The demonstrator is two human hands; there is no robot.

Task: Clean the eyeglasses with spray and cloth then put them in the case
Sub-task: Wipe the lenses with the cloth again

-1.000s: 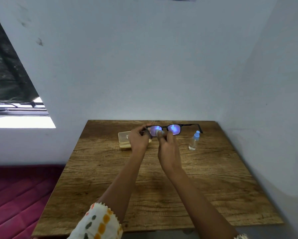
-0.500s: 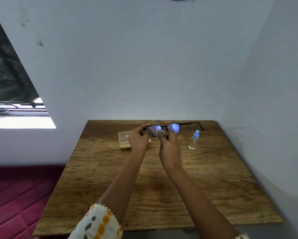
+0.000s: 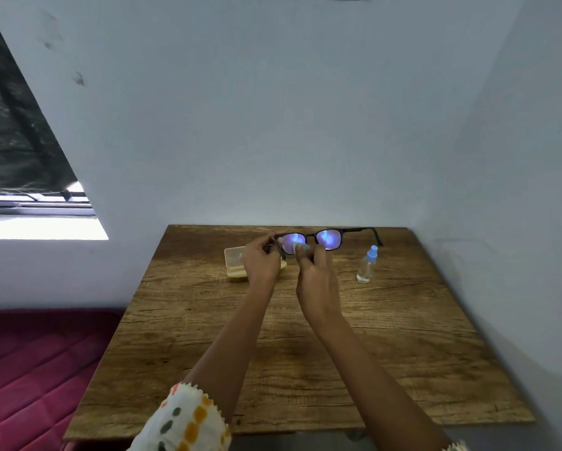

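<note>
Surface: wooden table (image 3: 305, 369), brown top with a strong grain, set into a corner of pale walls.
Far left of top: pale yellow eyeglasses case (image 3: 234, 266), resting on the wood, partly hidden; lid position uncertain.
Far right of top: small spray bottle (image 3: 366, 266), clear body, blue top, standing upright.
Spacing: case and bottle well apart, both near the far edge.

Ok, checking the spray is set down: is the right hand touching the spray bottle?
Apart. The head view shows bare table between the right hand and the spray bottle.
</note>
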